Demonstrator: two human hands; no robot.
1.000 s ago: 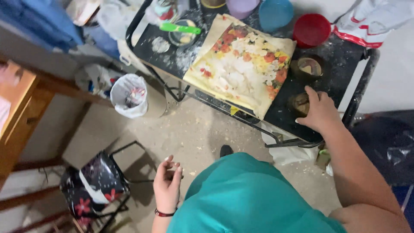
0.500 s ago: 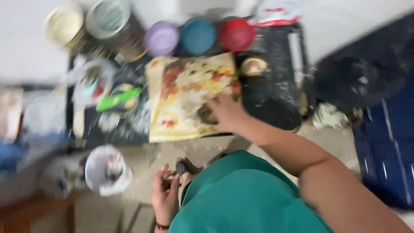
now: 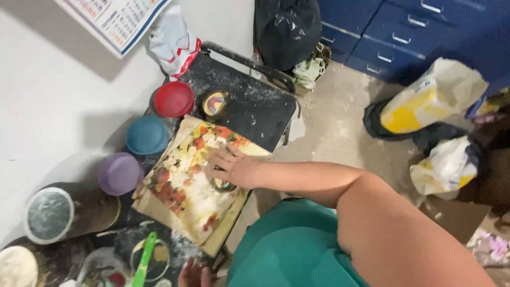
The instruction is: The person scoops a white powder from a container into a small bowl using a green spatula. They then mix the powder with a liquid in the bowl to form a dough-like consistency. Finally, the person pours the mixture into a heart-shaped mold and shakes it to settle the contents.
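My right hand (image 3: 234, 167) lies on a floral cloth (image 3: 186, 196) that covers part of a black, flour-dusted table (image 3: 255, 106). Its fingers spread over the fabric while palm and thumb press on a small round tin (image 3: 226, 186), mostly hidden beneath the hand. A second small tin with a coloured lid (image 3: 215, 104) stands farther back on the table. Only the fingertips of my left hand (image 3: 194, 273) show at the bottom edge, near the table's front; whether they grip anything is hidden.
Red (image 3: 173, 99), blue (image 3: 147, 135) and purple (image 3: 120, 173) lidded tubs line the wall side. A large tin (image 3: 49, 214), a green spatula (image 3: 144, 260) over a glass bowl, a black bag (image 3: 287, 26), blue drawers (image 3: 414, 32) and sacks (image 3: 430, 98) on the floor surround me.
The view has swung around the table. My right hand went from the bare table beside the cloth onto the floral cloth, bringing the small tin with it.
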